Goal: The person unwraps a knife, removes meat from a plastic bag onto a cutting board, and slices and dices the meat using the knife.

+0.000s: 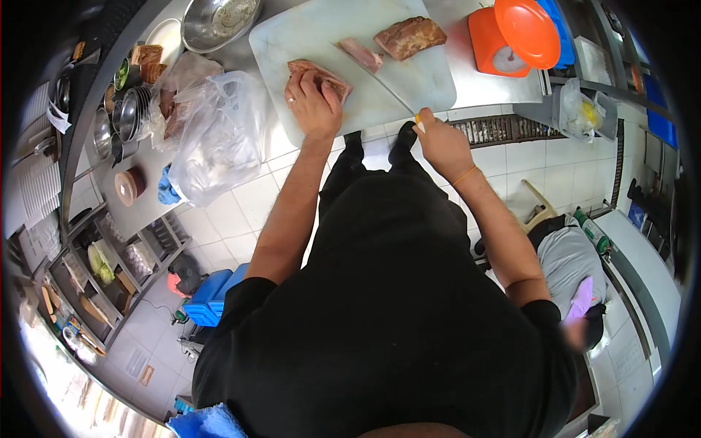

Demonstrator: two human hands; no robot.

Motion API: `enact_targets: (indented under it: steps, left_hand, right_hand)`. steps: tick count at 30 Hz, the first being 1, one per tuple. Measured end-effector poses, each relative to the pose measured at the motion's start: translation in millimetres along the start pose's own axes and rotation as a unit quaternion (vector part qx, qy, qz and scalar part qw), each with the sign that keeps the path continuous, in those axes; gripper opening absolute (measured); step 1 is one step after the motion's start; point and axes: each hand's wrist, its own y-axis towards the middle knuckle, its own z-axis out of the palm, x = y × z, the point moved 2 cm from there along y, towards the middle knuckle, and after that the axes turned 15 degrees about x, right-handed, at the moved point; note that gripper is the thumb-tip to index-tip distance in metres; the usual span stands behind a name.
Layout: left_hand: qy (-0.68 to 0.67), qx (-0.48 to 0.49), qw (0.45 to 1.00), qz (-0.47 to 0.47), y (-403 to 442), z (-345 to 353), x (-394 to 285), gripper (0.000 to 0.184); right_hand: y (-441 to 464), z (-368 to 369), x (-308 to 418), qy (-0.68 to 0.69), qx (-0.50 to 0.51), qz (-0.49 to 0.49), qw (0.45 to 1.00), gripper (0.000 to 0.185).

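Observation:
My left hand [314,100] presses down on a piece of meat [338,82] at the near left of the white cutting board [299,40], fingers bent over its top. In my right hand [442,144] is a knife [391,91], gripped by its light handle at the board's near edge. The long thin blade points away and to the left across the board. A small pale pink slice of meat [363,55] lies beside the blade. Farther right rests a bigger browned chunk of meat [410,38], touched by neither hand.
Left of the board lie clear plastic bags [226,135] and a steel bowl [219,22]. An orange scale [502,55] stands to the right. Stacked metal bowls [131,117] line the counter's left side. Behind me on the right is another person [573,259].

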Motion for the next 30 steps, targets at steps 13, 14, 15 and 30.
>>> enact_targets:
  steps: [13, 14, 15, 30]
  left_hand:
    - [0.043, 0.06, 0.997, -0.023, 9, -9, -7, 0.042]
    - [0.045, 0.063, 0.997, -0.023, 10, -9, -8, 0.043]
    - [0.048, 0.066, 0.996, -0.023, 10, -9, -8, 0.043]
    - [0.043, 0.087, 0.995, -0.02, 14, -12, -9, 0.039]
  right_hand:
    - [-31, -37, 62, -0.003, 0.068, -0.01, 0.998, 0.013]
    - [-31, -38, 63, -0.012, 0.075, -0.006, 0.997, 0.013]
    - [-29, -37, 63, -0.01, 0.075, -0.004, 0.997, 0.013]
    - [-4, -45, 78, 0.014, 0.095, 0.008, 0.995, 0.018]
